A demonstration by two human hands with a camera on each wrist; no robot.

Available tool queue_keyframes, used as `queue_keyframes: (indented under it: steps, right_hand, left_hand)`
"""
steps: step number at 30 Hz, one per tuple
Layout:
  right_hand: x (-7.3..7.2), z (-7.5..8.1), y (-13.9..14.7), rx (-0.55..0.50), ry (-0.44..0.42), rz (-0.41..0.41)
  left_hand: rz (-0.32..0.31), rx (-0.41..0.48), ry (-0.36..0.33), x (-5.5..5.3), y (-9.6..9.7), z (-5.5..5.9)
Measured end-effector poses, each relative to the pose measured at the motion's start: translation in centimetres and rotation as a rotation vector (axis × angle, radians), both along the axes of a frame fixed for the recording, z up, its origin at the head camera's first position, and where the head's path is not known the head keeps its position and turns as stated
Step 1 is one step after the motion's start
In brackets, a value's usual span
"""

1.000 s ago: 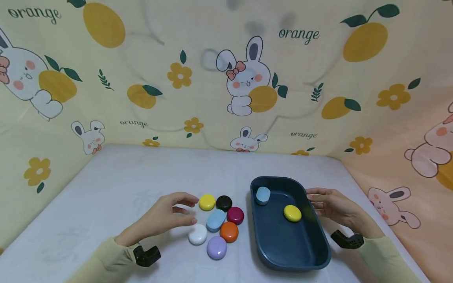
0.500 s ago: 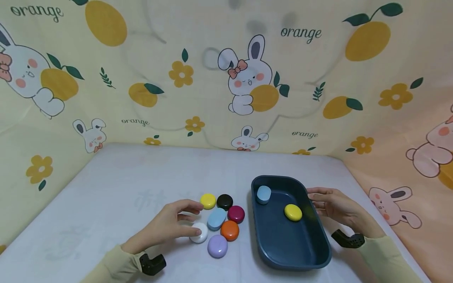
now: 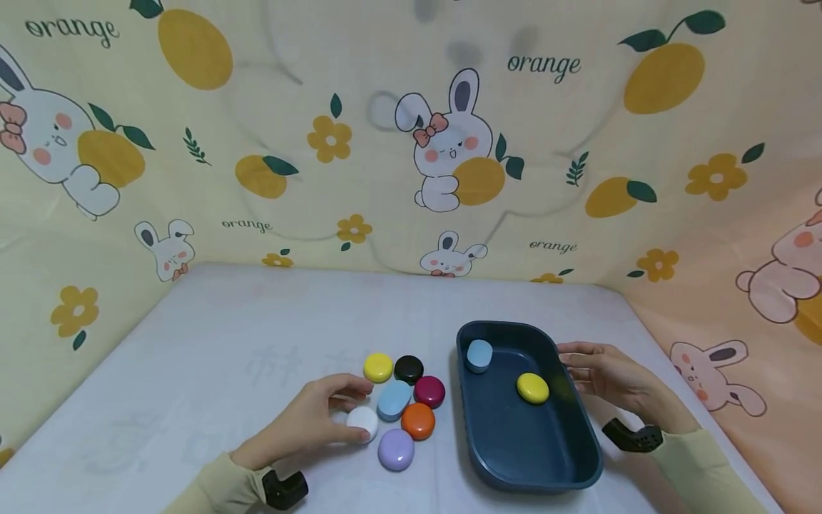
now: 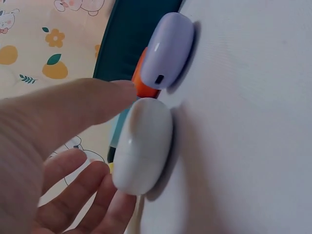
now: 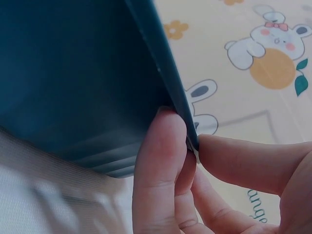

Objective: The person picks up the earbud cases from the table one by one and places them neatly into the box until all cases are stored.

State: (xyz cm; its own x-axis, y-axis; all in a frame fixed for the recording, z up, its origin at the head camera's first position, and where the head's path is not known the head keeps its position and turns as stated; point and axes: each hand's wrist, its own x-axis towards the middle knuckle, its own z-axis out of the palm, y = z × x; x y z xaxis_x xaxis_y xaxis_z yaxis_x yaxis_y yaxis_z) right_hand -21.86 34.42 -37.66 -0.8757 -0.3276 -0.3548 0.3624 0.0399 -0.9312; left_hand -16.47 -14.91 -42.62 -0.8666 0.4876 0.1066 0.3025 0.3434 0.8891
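Note:
My left hand [image 3: 317, 414] is spread around a white glossy rounded piece [image 3: 362, 424]. Its thumb overlaps the piece's near edge in the head view, while the other fingers curve past its far side, with space showing between. In the left wrist view, the thumb tip lies at one end of the white piece [image 4: 144, 146] and the fingers lie near the other. At the right, my right hand [image 3: 616, 378] pinches the rim of a dark blue tray [image 3: 533, 450]. A light blue piece [image 3: 479, 355] and a yellow piece [image 3: 532, 388] lie inside the tray.
Beside the white piece, several others lie clustered: yellow [image 3: 378, 368], black [image 3: 409, 369], light blue [image 3: 394, 400], dark red [image 3: 429, 392], orange [image 3: 418, 421] and lilac [image 3: 396, 450]. A printed cloth backdrop [image 3: 379, 193] rises behind and beside the white table [image 3: 257, 307].
My left hand has moved right and toward the near side, from beside the yellow and white pieces to around the white one. My right hand keeps its place at the tray.

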Motion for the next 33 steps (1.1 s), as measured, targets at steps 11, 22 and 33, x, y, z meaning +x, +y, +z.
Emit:
queue_keyframes:
  steps: [11, 22, 33]
  right_hand:
    - [0.05, -0.07, 0.03, -0.016, 0.004, 0.005]
    - [0.04, -0.06, 0.0, -0.014, 0.001, 0.008]
    - [-0.06, -0.27, 0.03, -0.01, -0.001, -0.002]
  left_hand:
    - [-0.012, 0.015, -0.002, 0.0, 0.02, -0.22]
    - [-0.019, 0.008, -0.071, 0.01, -0.15, -0.27]
    - [-0.073, -0.025, -0.062, -0.22, -0.31, -0.49]
